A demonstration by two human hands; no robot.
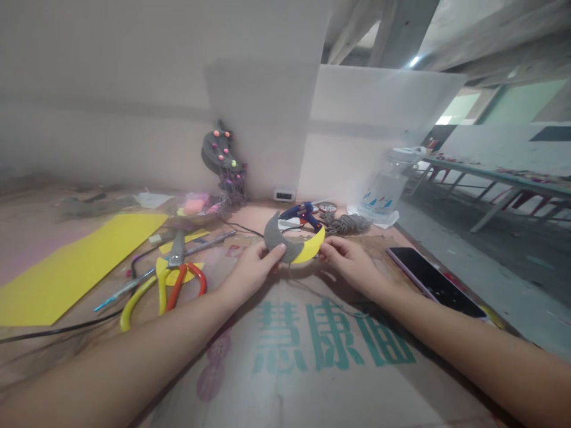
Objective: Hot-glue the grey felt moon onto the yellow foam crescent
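Between my hands, above the cardboard, is a crescent moon (285, 242), its left part covered in grey yarn and its right part bare yellow. My left hand (256, 261) pinches the grey side, thumb on top. At the yellow tip, my right hand (345, 258) is closed with thumb and fingers together. A strand of grey yarn (312, 290) trails below the crescent onto the cardboard. Just behind it lies a blue glue gun (297, 211), partly hidden by the crescent. The ball of grey yarn (350, 223) sits to its right.
Scissors (177, 252) and pens lie left, beside a large yellow sheet (84, 267). A phone (435, 282) rests at the right edge, with a water bottle (381, 190) behind. A finished-looking grey moon ornament (220, 154) with coloured beads leans on the wall. A small digital clock (284, 195) stands at the back.
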